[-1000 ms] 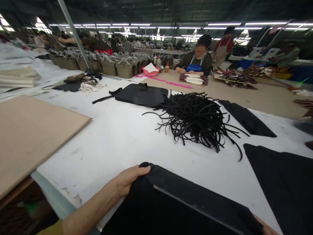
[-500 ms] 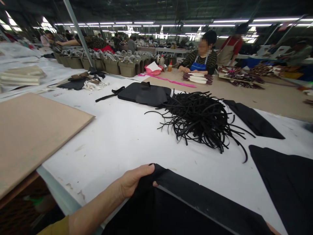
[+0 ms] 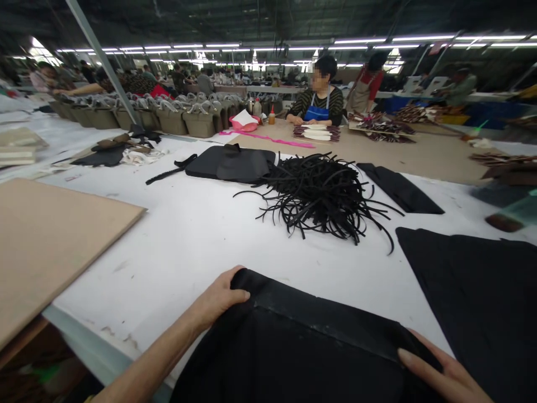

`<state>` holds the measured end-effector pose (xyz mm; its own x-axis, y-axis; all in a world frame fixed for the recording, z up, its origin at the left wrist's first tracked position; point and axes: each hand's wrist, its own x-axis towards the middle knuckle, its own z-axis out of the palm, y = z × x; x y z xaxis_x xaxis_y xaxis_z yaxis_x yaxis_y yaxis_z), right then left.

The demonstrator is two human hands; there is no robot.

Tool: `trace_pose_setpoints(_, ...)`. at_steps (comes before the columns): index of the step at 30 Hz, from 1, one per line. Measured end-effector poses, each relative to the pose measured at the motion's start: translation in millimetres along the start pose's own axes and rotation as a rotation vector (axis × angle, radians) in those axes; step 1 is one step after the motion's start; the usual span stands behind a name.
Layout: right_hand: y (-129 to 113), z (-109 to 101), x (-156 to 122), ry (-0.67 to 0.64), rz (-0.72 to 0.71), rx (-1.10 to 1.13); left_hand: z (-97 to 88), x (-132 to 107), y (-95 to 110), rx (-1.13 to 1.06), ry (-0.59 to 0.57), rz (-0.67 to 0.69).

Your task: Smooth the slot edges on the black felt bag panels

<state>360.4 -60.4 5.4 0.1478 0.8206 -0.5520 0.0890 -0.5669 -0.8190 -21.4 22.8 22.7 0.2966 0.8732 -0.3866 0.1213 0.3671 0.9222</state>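
Observation:
A large black sheet of fabric or leather point(image 3: 310, 347) with a folded band along its far edge spans the bottom of the view. My left hand point(image 3: 222, 296) grips its far left corner, thumb on top and fingers beneath. At the far right corner my right hand point(image 3: 436, 364) pinches the sheet, thumb on top and its other fingers partly hidden. Beyond the sheet lies a tangled heap of thin black strips point(image 3: 323, 196). Flat black panels point(image 3: 230, 162) rest behind and left of the heap.
More black panels point(image 3: 474, 285) lie on the white table point(image 3: 168, 252) at right. A tan board point(image 3: 62, 240) covers the left side. Farther back stand several olive bags point(image 3: 172, 120), a pink bowl point(image 3: 244, 124) and a seated person in a blue apron point(image 3: 318, 113).
My right hand has come into fuller view at the sheet's right corner. The sheet's folded band now lies flatter, and my left thumb has shifted onto its top. The view has turned rightward.

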Motion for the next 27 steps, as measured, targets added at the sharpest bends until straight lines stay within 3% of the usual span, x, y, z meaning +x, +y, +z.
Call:
trace_pose_setpoints(5,8.7,-10.5,13.8,0.239,-0.124,-0.340,-6.9,-4.3,-8.7,0.443,0.257,0.101)
trace_pose_setpoints(7,17.3,-18.6,21.5,0.317,-0.208,-0.482,-7.5,-4.9,-16.7,0.580,0.294,0.108)
trace_pose_setpoints(10,28.1,-27.9,27.8,0.330,-0.255,-0.678,-7.4,-4.6,-29.1,0.743,0.324,0.129)
trace_pose_setpoints(13,35.6,-26.8,27.8,0.402,-0.309,-0.834,-5.2,-3.1,-37.8,0.885,0.339,0.187)
trace_pose_setpoints(20,50.2,-11.9,31.3,0.563,-0.745,-1.308,0.4,-2.0,-34.0,1.262,0.473,0.263)
trace_pose_setpoints(24,36.5,-18.0,16.8,0.757,-0.749,-1.487,-1.7,-12.5,-27.1,1.398,0.540,0.311)
trace_pose_setpoints(27,20.1,-13.2,-6.2,0.751,-0.665,-1.419,-5.2,-20.7,-39.7,1.506,0.461,0.458)
